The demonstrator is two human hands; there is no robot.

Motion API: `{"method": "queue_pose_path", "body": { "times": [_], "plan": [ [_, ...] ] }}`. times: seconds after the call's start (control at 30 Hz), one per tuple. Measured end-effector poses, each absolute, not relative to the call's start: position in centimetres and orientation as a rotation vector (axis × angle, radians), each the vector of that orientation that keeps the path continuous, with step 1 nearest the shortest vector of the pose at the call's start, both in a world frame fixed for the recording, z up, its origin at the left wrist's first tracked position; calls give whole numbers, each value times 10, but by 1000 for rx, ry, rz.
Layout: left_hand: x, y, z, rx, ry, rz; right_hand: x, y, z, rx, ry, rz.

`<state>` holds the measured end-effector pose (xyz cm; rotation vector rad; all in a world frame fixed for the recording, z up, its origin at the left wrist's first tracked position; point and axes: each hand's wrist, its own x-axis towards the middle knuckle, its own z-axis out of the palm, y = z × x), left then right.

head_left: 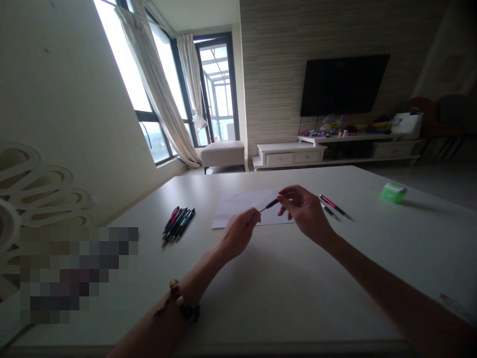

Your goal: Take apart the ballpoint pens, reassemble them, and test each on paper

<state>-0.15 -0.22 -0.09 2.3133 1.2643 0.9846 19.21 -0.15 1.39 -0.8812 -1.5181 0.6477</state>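
Observation:
Over a sheet of white paper (233, 204), my two hands meet at a dark pen barrel (273, 203). My right hand (303, 211) pinches the barrel's upper end between thumb and fingers, with the other fingers curled loosely. A thin pen refill (263, 209) runs from the barrel's lower end into my closed left hand (240, 228), whose fingers hide its far end. Just right of my right hand lie a red pen (334, 205) and a dark pen part (329, 212). To the left, several pens (179, 223) in dark, red and blue tones lie side by side.
The white table (298, 298) spans the foreground. A small green and white box (394, 193) stands at its right. Beyond are an upholstered stool (222, 153), a low white cabinet (288, 155) and a wall television (343, 84). Part of the left side is pixelated.

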Motion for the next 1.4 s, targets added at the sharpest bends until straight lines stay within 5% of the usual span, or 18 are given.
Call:
{"method": "queue_pose_path", "body": {
  "times": [1.4],
  "plan": [
    [-9,-8,7,2649,1312,842,187,-6,3,-927,-1878,879]
  ]
}}
